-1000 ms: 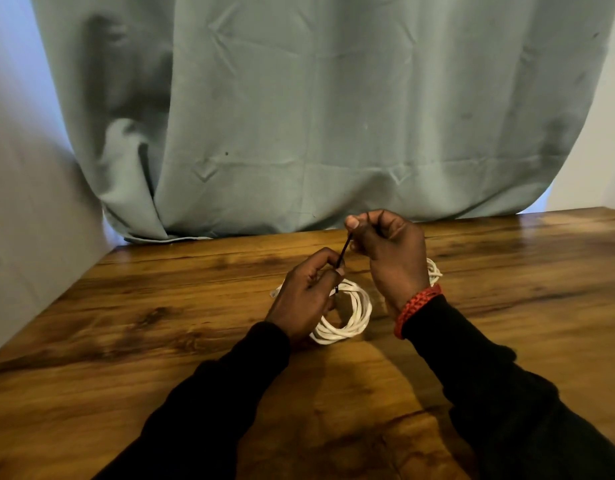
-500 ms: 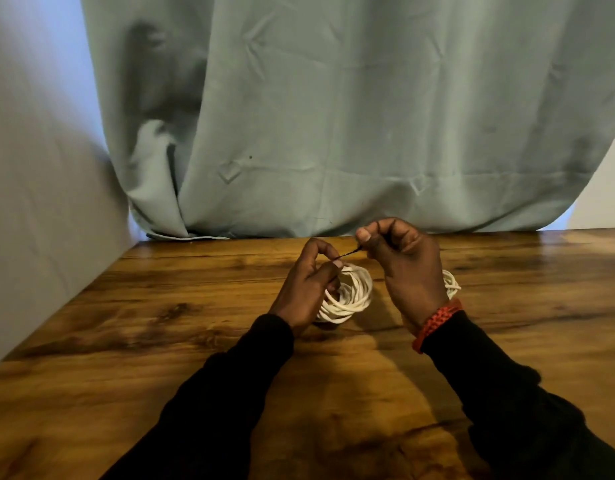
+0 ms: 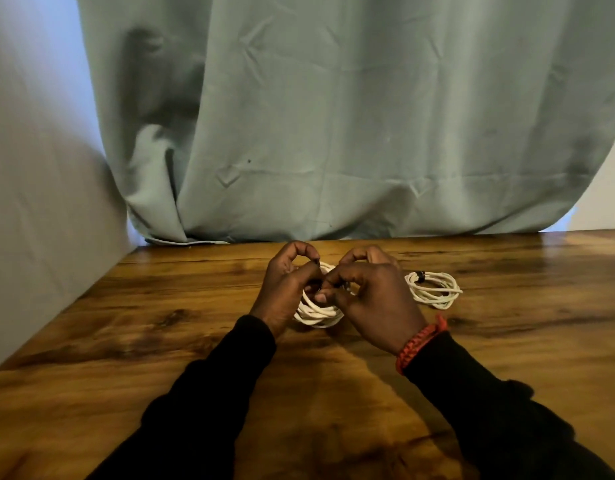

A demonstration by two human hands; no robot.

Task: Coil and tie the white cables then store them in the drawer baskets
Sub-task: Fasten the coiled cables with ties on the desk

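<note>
Both hands, left hand (image 3: 285,289) and right hand (image 3: 372,296), having drawn together, are pinching a thin black tie (image 3: 318,263) against the coiled white cable (image 3: 316,311), indicating the tying is nearing completion.

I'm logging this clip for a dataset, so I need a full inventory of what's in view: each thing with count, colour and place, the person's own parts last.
coil in hand: 1, white, on the table between both hands
black tie: 1, thin, at the fingertips above that coil; mostly hidden
tied coil: 1, white with a black band, on the table right of the hands
table: 1, brown wood grain, fills the lower half
curtain: 1, grey-green, hangs behind the table
wall: pale, left side
bracelet: 1, red, on the right wrist
sleeves: 2, black, both forearms
left hand: fingers curled, pinching the tie
right hand: fingers curled at the same coil
</note>
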